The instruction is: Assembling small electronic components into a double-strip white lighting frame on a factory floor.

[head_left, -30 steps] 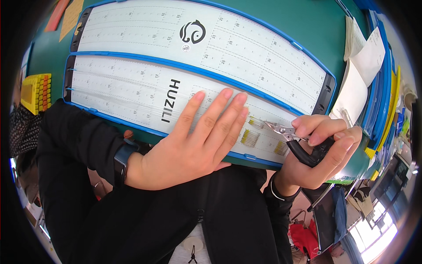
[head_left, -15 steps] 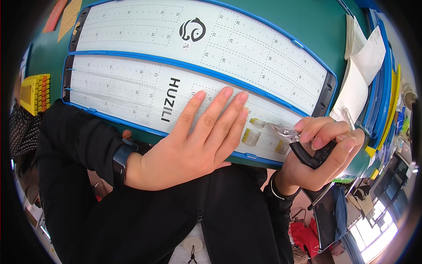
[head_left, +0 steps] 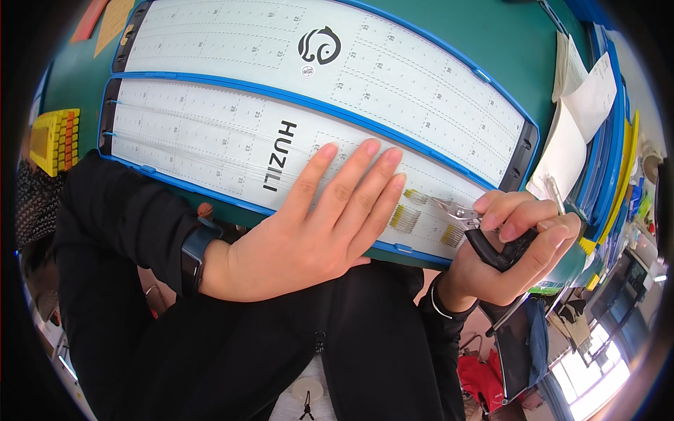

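Note:
A long blue case (head_left: 147, 169) lies unfolded into two white panels, with thin clear lines (head_left: 210, 151) stretched along the nearer one. My left hand (head_left: 302, 231) rests flat over those lines, fingers extended and slightly spread. In my right hand (head_left: 523, 238) is a pair of small metal pliers (head_left: 460, 212) with black handles, their jaws pointing left. The jaw tips are beside a small row of yellow-tipped pieces (head_left: 417, 197), possibly fishing hooks. Two more rows of such thin pieces (head_left: 405, 219) sit on the panel nearby. Whether the jaws touch one, I cannot tell.
The case stands on a green table (head_left: 449, 24). To the right are an open paper booklet (head_left: 565, 140) and stacked blue and yellow trays (head_left: 611, 151). A yellow rack (head_left: 56, 142) with orange pieces stands at the left edge.
The view has shifted a little, so the case sits slightly further right in the middle of the picture. My hands keep nearly the same pose, and the pliers remain in my right hand.

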The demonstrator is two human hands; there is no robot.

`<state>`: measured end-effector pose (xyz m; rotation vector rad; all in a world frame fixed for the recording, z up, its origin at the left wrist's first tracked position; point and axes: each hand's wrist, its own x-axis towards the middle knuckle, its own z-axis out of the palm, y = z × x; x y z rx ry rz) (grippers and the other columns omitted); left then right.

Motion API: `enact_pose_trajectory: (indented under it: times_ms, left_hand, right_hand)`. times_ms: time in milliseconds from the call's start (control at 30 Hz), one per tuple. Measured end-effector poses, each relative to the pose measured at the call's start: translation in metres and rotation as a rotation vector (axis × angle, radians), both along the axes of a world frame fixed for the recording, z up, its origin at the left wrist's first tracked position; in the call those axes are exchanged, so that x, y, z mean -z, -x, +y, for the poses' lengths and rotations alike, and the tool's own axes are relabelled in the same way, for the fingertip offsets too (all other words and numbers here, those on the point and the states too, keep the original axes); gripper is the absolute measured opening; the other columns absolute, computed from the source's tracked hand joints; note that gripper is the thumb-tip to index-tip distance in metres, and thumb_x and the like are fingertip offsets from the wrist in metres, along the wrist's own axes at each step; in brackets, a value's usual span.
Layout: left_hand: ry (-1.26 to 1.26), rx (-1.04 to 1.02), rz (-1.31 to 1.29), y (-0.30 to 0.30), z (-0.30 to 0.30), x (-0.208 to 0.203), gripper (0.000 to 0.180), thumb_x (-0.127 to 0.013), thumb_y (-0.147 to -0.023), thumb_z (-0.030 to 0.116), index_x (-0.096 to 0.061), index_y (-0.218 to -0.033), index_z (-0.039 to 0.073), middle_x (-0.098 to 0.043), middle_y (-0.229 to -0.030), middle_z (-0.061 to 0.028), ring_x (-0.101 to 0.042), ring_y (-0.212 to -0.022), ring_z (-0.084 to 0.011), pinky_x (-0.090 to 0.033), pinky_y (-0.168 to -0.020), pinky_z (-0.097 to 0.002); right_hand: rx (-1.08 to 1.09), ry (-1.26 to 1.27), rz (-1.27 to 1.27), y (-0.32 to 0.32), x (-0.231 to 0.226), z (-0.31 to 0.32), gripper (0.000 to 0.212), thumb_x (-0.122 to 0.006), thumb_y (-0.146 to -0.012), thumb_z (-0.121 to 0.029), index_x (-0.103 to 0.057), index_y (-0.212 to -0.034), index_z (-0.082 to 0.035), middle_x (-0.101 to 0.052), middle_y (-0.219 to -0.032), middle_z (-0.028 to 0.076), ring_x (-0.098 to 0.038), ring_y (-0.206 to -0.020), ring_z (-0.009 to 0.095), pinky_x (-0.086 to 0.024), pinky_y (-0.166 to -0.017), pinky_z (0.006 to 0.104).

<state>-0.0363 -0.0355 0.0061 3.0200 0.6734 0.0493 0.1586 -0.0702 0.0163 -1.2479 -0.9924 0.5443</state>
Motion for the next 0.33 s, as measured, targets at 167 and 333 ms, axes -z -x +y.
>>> enact_pose_trajectory:
  times_ms: [167,333]
  left_hand:
    - [0.01,0.002,-0.018,-0.0006,0.0004,0.0007,0.097,-0.068,-0.063,0.057,-0.046,-0.135,-0.004,-0.047,-0.141,-0.023,-0.045,-0.131,-0.0381,-0.036,-0.108,-0.0512]
    - [0.009,-0.005,-0.026,0.0007,-0.0005,0.0015,0.099,-0.069,-0.061,0.057,-0.046,-0.136,-0.004,-0.047,-0.141,-0.0225,-0.045,-0.131,-0.0384,-0.036,-0.108,-0.0517]
  right_hand:
    - [-0.01,-0.029,-0.006,-0.0011,0.0016,-0.0012,0.025,-0.033,-0.105,-0.027,-0.029,-0.09,-0.007,-0.042,-0.066,0.009,-0.05,-0.052,0.019,-0.051,-0.054,0.0349]
    - [-0.047,-0.041,-0.005,-0.0031,0.0027,-0.0017,0.024,-0.033,-0.105,-0.026,-0.029,-0.09,-0.007,-0.042,-0.067,0.009,-0.051,-0.053,0.02,-0.051,-0.054,0.0354]
